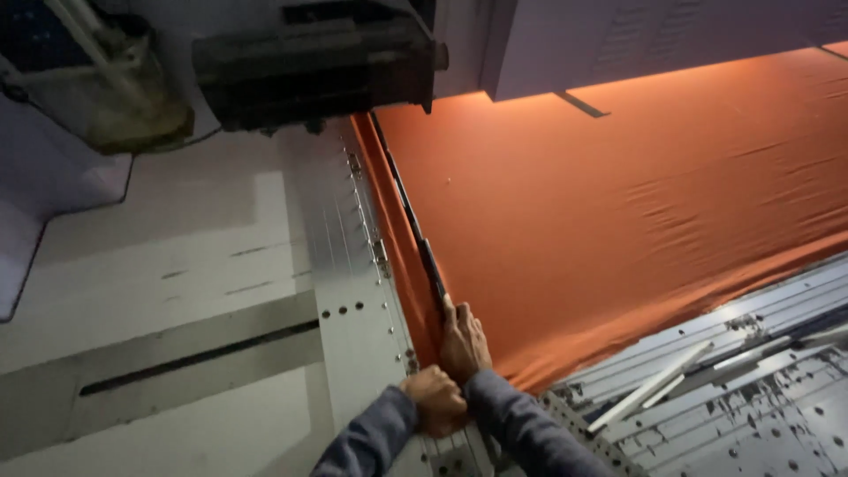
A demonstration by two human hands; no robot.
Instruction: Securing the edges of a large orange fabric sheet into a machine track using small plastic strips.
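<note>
We press our right hand [463, 340] flat on the orange cloth [618, 212], which spreads toward two o'clock; our left hand [433, 399], fisted, grips its edge.

A textile factory floor: wide orange fabric [618, 212] on a perforated metal machine bed [353, 291], heavy machinery [314, 62] overhead

Fabric edge: the orange fabric [618, 203] runs under the machine housing [654, 40], far beyond the fingertips.
Left hand [433, 399]: curled, fingertips hidden.
Forearms: cut off below.
</note>
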